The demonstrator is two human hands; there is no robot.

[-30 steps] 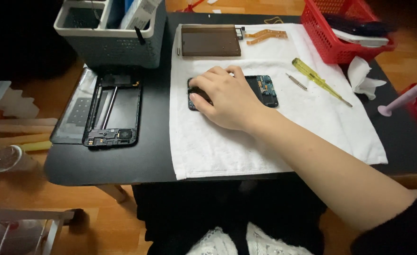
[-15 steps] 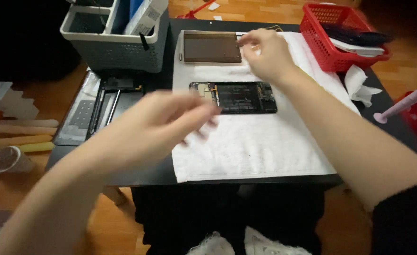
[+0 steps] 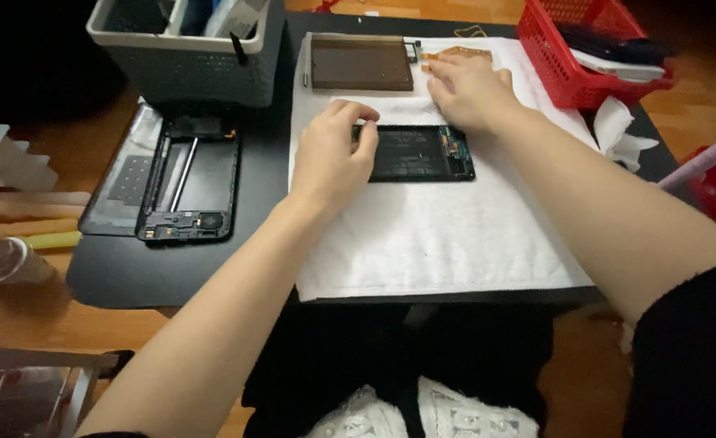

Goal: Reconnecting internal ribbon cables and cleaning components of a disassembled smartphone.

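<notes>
Pinching left edge of opened phone (image 3: 420, 152) mid-towel (image 3: 423, 235): left hand (image 3: 334, 158), grip closed on it | right hand (image 3: 467, 88) flat on towel behind phone, grip open, empty

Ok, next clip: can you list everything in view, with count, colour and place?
opened device: 1, black, circuit side up, middle of towel
towel: 1, white, spread on table
table: 1, black
brown panel: 1, top of towel
ribbon cable: 1, orange, top of towel
black frame: 1, left of towel
grey back cover: 1, under the frame
grey bin: 1, top left
red basket: 1, top right
tissue: 1, white, right edge
left hand: on the device's left end
right hand: on towel above the device
</notes>
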